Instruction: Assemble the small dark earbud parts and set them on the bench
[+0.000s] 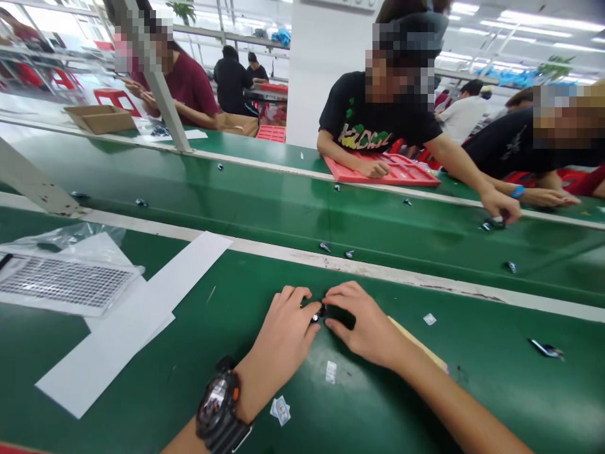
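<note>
My left hand (283, 334) and right hand (363, 325) lie knuckles-up on the green table (425, 391), fingertips together pinching a small black metal-tipped part (320, 311).

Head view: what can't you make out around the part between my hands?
- Small dark part: mostly covered by the left hand and right hand; its shape is unclear.
- Paper slips: print too small to read.
- Small pieces on the conveyor belt: too small to identify.
</note>
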`<state>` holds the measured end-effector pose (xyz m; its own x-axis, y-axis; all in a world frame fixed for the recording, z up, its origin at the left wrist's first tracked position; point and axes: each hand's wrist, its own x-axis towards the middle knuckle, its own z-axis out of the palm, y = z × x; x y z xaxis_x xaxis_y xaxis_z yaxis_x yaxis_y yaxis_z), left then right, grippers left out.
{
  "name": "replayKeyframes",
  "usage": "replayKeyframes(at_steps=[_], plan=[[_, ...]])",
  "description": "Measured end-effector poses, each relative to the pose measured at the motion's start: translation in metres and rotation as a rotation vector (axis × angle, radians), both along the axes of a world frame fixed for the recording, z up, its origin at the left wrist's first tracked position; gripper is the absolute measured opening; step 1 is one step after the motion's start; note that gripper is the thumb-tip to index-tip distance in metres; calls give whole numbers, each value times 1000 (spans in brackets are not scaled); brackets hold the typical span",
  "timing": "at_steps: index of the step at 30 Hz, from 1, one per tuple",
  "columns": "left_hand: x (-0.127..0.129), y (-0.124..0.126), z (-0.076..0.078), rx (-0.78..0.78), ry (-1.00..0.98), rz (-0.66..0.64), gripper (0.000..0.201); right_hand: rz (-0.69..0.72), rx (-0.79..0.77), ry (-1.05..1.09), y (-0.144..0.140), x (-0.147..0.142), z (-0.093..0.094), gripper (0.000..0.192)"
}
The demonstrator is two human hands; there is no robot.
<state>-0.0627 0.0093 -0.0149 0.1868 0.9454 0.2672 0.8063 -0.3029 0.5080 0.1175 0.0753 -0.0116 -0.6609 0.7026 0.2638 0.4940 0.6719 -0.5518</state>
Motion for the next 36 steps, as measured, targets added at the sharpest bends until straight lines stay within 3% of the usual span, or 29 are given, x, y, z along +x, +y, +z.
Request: replayKeyframes(at_steps=[5, 9, 11, 15, 17, 20, 24, 27, 31, 33, 36], plan=[[1, 3, -5, 37, -88, -10, 22, -27, -98, 166, -17, 1, -11, 18], [4, -5, 8, 55, -252, -22, 22, -105, -224, 284, -33, 3, -5, 30], [8, -11, 16, 21, -436, -62, 23, -116, -417, 395, -44, 5, 1, 40], [18, -20, 27, -17, -736, -77, 20, -35, -1012, 769, -62, 7, 9, 43], [22, -22, 29, 0, -791, -74, 17, 2, -1118, 835, -66, 6, 11, 42], [25, -24, 28, 5, -845, -94, 19, 23, -1080, 803, -67, 8, 11, 41], [26, -25, 28, -65, -864, -83, 21, 14, -880, 622, -65, 13, 14, 46], [23, -25, 31, -194, -832, -56, 19, -16, -745, 483, -64, 18, 17, 48], [19, -24, 38, -377, -822, -57, 16, -1, -707, 373, -65, 22, 19, 47], [18, -25, 39, -321, -717, -99, 22, 24, -735, 364, -65, 23, 20, 46], [25, -32, 31, -81, -531, -157, 27, 43, -778, 409, -63, 24, 19, 47]])
